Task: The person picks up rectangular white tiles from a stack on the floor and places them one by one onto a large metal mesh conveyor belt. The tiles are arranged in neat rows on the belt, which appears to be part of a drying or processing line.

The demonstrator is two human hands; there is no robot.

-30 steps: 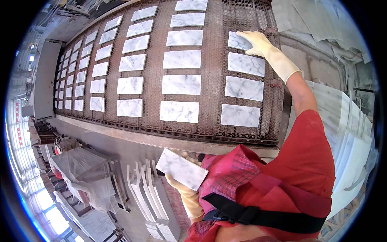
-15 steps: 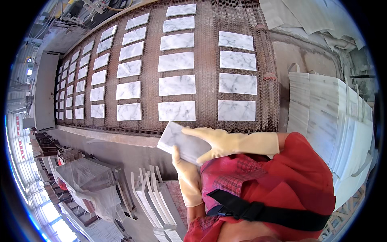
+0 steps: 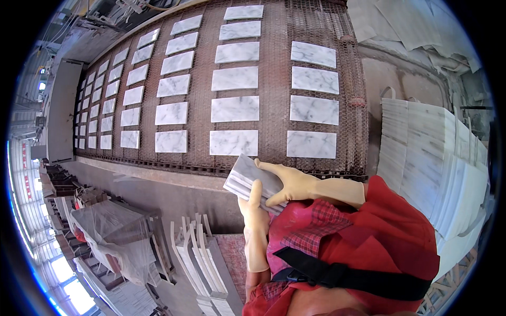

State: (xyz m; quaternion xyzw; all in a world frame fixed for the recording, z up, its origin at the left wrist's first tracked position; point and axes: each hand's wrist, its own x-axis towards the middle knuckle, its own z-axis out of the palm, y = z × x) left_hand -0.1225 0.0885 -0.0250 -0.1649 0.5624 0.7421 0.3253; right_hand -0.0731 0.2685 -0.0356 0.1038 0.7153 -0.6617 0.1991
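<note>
Both my hands wear cream rubber gloves. Between them is a small stack of grey-white marble tiles (image 3: 247, 169), tilted, with its layered long edge showing. My left hand (image 3: 255, 208) grips the stack from below, its thumb against the edge. My right hand (image 3: 292, 181) lies over the far side, fingers and thumb bent round the tiles. The stack is just off the near side of a brown metal mesh belt (image 3: 275, 79). Closest to it on the belt are a veined white tile (image 3: 234, 143) and another tile (image 3: 312, 145) to its right.
Rows of similar tiles (image 3: 171, 113) cover the belt toward the far left. A pale rail (image 3: 158, 173) edges its near side. White slabs (image 3: 416, 152) stand stacked at right. Narrow stone strips (image 3: 197, 258) lean at lower left, near a plastic-wrapped pile (image 3: 118, 231).
The stack has shifted slightly right and tipped, so more of its layered edge shows. My left hand has moved up and right, its thumb now across the edge. The right hand stays on the tiles.
</note>
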